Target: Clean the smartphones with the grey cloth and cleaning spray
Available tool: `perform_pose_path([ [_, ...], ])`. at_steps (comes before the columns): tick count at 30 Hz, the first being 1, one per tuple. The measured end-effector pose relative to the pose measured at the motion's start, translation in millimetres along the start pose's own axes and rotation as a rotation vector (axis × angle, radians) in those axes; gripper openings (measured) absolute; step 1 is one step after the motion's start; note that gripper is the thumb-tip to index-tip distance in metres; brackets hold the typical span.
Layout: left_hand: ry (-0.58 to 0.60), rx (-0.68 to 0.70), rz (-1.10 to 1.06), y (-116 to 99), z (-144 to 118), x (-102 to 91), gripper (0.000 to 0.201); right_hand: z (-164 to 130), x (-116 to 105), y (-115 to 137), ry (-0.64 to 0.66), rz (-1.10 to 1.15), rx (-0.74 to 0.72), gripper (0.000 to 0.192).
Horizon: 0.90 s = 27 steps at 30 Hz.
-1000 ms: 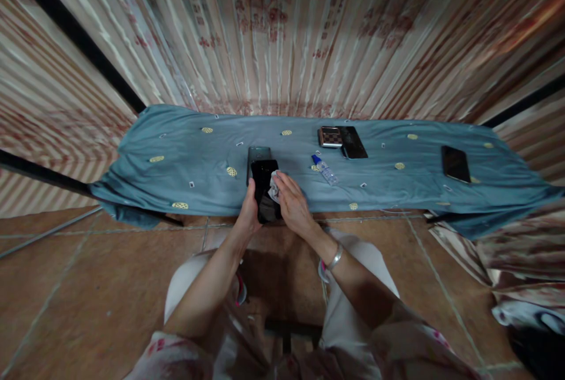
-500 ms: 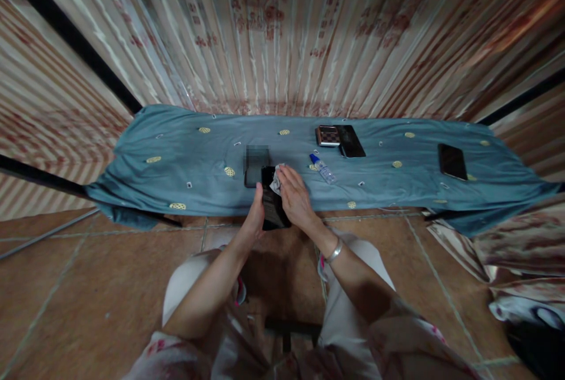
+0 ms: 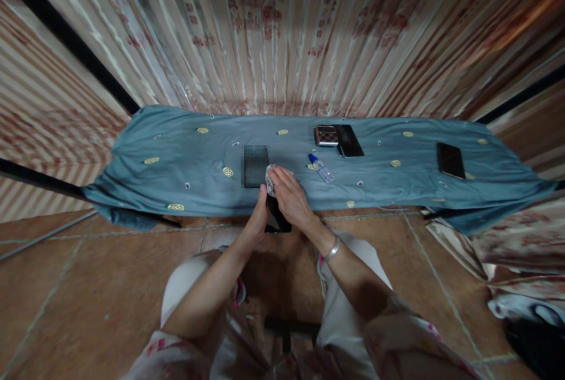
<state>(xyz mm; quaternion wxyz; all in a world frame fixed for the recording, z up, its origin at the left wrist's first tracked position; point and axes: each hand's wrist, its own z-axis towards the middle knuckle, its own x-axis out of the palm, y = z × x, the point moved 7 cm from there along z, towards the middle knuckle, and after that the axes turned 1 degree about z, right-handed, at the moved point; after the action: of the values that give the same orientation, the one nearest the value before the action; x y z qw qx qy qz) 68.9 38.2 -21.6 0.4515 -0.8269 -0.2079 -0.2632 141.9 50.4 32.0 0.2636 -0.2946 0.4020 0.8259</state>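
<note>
Change since a second ago: both hands have drawn a little toward the body with the black phone (image 3: 277, 220), and the white cloth (image 3: 269, 180) has slid from the middle of the phone up to its far end; more of the second dark phone (image 3: 255, 166) on the table now shows.
Left hand: left hand (image 3: 258, 221) is closed along the left long edge of the black phone, thumb up, propping it.
Right hand: right hand (image 3: 289, 200) lies over the phone's face, fingers curled on the crumpled white cloth, pressing it against the upper part.
Phone position: held between the two hands just off the near edge of the table, over the knees, not resting on the blue tablecloth (image 3: 176, 156).
Long axis: runs away from the body, far end tilted up toward the table; only the lower corner shows below the right hand.
Nearer hand: both touch it; the right covers most of it.
Beside the hands: the second dark phone lies flat just beyond the cloth; a small spray bottle (image 3: 321, 168) lies on its side to the right, near but apart.
Farther right: a checkered case (image 3: 325, 135) touching a black phone (image 3: 351, 141); another phone (image 3: 451, 160) well apart.
Containers: none in view except the bottle; contents cannot be told.
</note>
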Motion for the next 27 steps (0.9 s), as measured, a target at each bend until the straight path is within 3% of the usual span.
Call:
perform_pose_path([
  [12,0.008,-0.180,-0.054,-1.2,-4.0,5.0,0.061,-8.6,5.0,-35.0,-0.134,0.100,0.226,0.053],
  [27,-0.062,-0.084,-0.090,-21.0,7.2,0.9,0.065,-18.3,18.4,-27.2,-0.128,0.192,0.285,0.051],
])
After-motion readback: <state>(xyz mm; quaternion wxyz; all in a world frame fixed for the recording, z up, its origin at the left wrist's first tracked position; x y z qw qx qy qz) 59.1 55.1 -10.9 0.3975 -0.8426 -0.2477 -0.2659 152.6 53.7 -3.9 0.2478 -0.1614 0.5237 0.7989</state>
